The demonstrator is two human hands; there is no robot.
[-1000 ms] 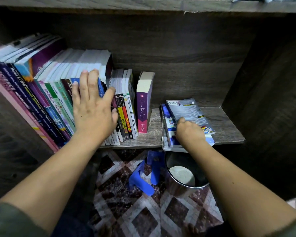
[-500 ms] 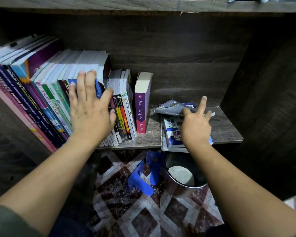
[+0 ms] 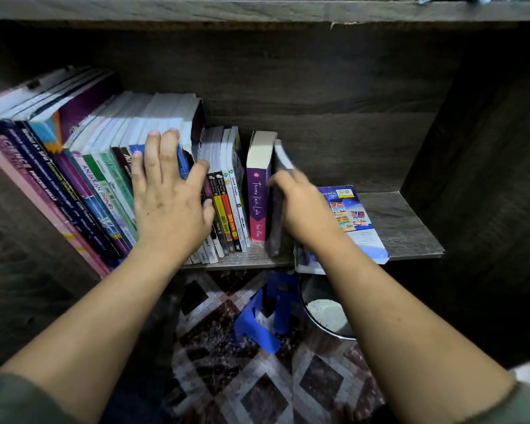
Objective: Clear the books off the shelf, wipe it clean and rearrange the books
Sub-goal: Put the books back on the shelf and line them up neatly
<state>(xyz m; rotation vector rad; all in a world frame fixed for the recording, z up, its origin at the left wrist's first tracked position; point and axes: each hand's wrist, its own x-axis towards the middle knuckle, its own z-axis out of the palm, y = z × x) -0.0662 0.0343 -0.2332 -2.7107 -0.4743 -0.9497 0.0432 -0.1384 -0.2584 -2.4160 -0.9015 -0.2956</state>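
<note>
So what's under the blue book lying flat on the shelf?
A pale edge shows beneath the blue book at the shelf front, so something flat lies under it. The book and the right forearm cover the rest; its kind is unclear.

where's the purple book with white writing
In the head view the purple book stands upright on the shelf, just left of the thin grey book the right hand holds.

Pink spine (image 3: 13, 153) reads "SCIENCE", green spine (image 3: 100, 188) "ANJAKAN PRIMA", purple spine (image 3: 257, 203) "Terima Kasih Luka".
</note>
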